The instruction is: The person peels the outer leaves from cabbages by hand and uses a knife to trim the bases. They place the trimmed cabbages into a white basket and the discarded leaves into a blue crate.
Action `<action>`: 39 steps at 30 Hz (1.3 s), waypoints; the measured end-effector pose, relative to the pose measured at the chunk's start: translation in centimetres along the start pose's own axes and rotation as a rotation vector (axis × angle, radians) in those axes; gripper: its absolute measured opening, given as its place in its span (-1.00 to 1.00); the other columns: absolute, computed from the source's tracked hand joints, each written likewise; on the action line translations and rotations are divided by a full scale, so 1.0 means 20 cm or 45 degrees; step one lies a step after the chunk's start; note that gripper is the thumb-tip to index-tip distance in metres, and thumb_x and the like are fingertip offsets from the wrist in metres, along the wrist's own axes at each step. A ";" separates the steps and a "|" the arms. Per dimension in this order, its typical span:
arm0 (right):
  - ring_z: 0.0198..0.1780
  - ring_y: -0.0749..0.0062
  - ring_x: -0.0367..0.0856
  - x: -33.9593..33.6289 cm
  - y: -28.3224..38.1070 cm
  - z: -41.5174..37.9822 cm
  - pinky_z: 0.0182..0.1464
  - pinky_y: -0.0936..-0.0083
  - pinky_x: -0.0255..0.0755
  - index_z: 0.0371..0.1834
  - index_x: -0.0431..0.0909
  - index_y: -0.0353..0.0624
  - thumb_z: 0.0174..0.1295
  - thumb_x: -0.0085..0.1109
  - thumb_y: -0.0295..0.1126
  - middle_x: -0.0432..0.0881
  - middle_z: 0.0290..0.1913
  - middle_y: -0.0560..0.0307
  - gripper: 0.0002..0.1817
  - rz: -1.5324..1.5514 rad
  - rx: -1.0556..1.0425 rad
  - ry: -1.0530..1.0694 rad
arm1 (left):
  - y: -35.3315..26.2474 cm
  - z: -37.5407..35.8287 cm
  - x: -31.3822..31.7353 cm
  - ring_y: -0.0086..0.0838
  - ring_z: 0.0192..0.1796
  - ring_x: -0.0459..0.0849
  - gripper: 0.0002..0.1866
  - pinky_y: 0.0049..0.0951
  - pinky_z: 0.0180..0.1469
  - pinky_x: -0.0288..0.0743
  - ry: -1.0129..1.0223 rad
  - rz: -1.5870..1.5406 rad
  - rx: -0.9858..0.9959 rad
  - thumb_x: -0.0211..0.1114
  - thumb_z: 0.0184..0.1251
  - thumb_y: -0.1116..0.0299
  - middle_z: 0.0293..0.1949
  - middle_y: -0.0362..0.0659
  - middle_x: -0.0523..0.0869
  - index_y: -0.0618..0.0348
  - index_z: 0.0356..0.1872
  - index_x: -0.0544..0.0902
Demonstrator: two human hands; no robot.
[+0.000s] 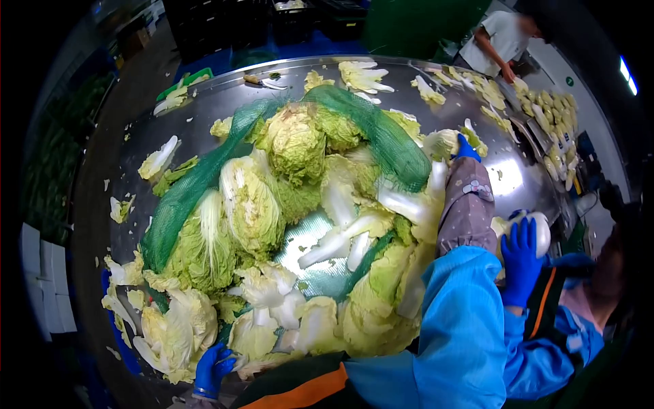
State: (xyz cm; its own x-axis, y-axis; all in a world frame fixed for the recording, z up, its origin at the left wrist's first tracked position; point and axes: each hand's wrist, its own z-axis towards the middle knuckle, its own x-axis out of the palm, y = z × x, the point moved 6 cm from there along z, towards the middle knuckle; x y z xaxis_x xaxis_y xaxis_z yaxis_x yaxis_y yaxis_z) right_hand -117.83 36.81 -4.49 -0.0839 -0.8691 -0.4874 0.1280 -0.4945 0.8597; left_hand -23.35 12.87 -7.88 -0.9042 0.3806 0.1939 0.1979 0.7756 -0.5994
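My right hand [466, 147], in a blue glove, reaches across the table and grips a pale, trimmed napa cabbage [441, 143]. Near the table's front edge is my left hand [214, 368], also gloved in blue, its fingers apart beside loose cabbage leaves [252, 335]. It holds nothing that I can see. Between my hands, several whole napa cabbages [252, 204] are heaped with outer leaves on a green mesh net [184, 198]. More of the mesh [381, 136] curves round the back of the heap.
At right, a co-worker's gloved hand [520, 252] rests on a white cabbage [541, 233]. Another person [494, 44] stands at the far right beside piled trimmed cabbages [552, 112]. A knife [262, 82] lies near the back edge of the metal table [204, 112], among scattered leaves.
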 end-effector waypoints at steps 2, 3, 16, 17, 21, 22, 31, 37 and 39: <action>-0.37 0.37 0.53 0.03 -0.13 0.10 -0.31 0.36 0.46 0.03 0.50 -0.02 -0.03 0.29 0.04 0.58 -0.32 0.11 -0.42 0.342 0.422 0.192 | -0.01 -0.01 0.04 -0.31 -0.11 0.62 -0.49 -0.40 -0.12 0.55 -0.044 -0.001 -0.025 0.12 0.29 0.13 -0.03 0.00 0.57 0.22 0.17 0.38; -0.44 0.36 0.50 -0.01 0.02 -0.03 -0.37 0.34 0.45 0.04 0.47 -0.05 -0.03 0.33 -0.05 0.55 -0.37 0.11 -0.43 0.817 0.483 -0.164 | -0.02 -0.02 0.06 -0.30 -0.10 0.62 -0.49 -0.40 -0.12 0.55 -0.060 0.017 -0.033 0.12 0.29 0.13 -0.03 0.00 0.57 0.22 0.17 0.38; -0.54 0.52 0.54 0.44 1.55 -1.77 -0.55 0.69 0.31 -0.09 0.51 -0.18 0.12 0.16 -0.36 0.66 -0.26 0.15 -0.72 1.165 -0.196 0.870 | -0.39 0.04 1.25 -0.03 0.37 0.10 -0.26 0.09 0.34 -0.20 0.224 1.880 1.294 0.29 -0.04 -0.08 0.31 0.03 0.23 -0.18 0.25 0.34; -0.54 0.55 0.53 0.47 1.57 -1.95 -0.55 0.69 0.31 -0.08 0.51 -0.19 0.13 0.16 -0.34 0.66 -0.24 0.14 -0.70 1.045 -0.169 0.990 | -0.33 0.12 1.21 -0.07 0.40 0.03 -0.27 0.09 0.34 -0.25 0.132 2.007 1.316 0.27 -0.04 -0.08 0.35 0.04 0.13 -0.28 0.26 0.33; -0.52 0.59 0.52 0.58 1.48 -2.63 -0.51 0.73 0.31 -0.08 0.51 -0.27 0.15 0.16 -0.47 0.64 -0.27 0.12 -0.74 0.853 -0.071 1.318 | -0.18 0.29 0.59 -0.09 0.39 0.06 -0.51 0.03 0.28 -0.01 -0.337 1.999 1.262 0.17 0.06 0.14 0.37 -0.07 0.12 -0.18 0.11 0.49; -0.54 0.60 0.49 0.56 1.43 -2.74 -0.52 0.75 0.30 -0.11 0.52 -0.31 0.15 0.15 -0.49 0.64 -0.28 0.10 -0.76 0.789 -0.102 1.342 | -0.17 0.27 0.41 -0.09 0.38 0.07 -0.49 0.09 0.29 -0.07 -0.336 1.786 1.223 0.09 0.12 0.13 0.39 -0.10 0.09 -0.21 0.18 0.44; -0.59 0.59 0.48 0.40 0.88 -3.35 -0.57 0.73 0.27 -0.03 0.46 -0.27 0.16 0.13 -0.39 0.64 -0.30 0.12 -0.68 0.296 0.300 1.118 | -0.40 0.20 -0.65 -0.19 0.40 0.08 -0.44 0.04 0.37 -0.23 -0.577 2.057 1.220 0.11 0.03 0.21 0.32 -0.13 0.24 -0.28 0.18 0.42; -0.56 0.56 0.50 0.36 0.91 -3.86 -0.55 0.73 0.28 -0.02 0.45 -0.24 0.19 0.09 -0.37 0.65 -0.27 0.12 -0.69 0.278 0.433 0.961 | -0.73 0.30 -1.58 -0.06 0.35 0.09 -0.45 0.12 0.33 -0.17 -0.902 2.207 1.095 0.11 0.07 0.16 0.27 -0.03 0.26 -0.15 0.19 0.40; -0.55 0.56 0.51 0.36 0.96 -4.00 -0.54 0.73 0.28 -0.01 0.45 -0.23 0.21 0.07 -0.37 0.65 -0.26 0.10 -0.70 0.277 0.454 0.980 | -0.84 0.47 -1.97 -0.01 0.27 0.24 -0.40 0.07 0.25 0.09 -0.944 1.968 0.962 0.16 0.04 0.10 0.23 0.05 0.31 -0.06 0.19 0.40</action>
State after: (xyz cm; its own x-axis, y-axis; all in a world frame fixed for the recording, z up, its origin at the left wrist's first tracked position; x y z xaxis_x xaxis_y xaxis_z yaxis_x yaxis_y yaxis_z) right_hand -37.01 20.20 -3.63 0.6135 -0.7725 -0.1639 -0.2637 -0.3960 0.8795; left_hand 5.46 -20.00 -12.73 -0.1132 0.0092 -0.9935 0.8953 -0.4326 -0.1060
